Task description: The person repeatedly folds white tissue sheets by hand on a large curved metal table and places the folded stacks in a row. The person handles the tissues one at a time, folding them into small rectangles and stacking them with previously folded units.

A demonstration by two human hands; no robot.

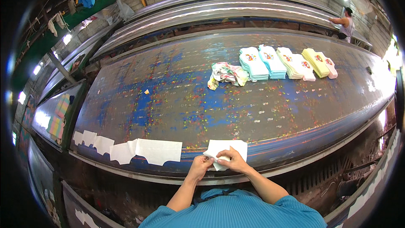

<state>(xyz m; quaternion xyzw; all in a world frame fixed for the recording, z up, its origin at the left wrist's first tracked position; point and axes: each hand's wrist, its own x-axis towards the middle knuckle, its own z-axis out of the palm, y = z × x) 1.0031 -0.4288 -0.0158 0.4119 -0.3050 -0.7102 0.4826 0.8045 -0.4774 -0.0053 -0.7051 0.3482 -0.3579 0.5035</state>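
Observation:
Near the front edge of a long, paint-spotted table lies a white cut cloth piece. Its near left corner is lifted and folded over between my two hands. My left hand is closed, its thumb and fingers pinching the lifted edge. From the right, my right hand reaches over with bent fingers closed on the same cloth. Whether one layer or a thin stack is held, I cannot tell. To the left, a row of white cut pieces lies overlapping along the front edge, some shaped like garment panels.
Toward the far right stand folded, printed garment stacks in pale blue, yellow and pink. A crumpled, stained rag lies beside them. More long tables run behind. Another person stands at the far right.

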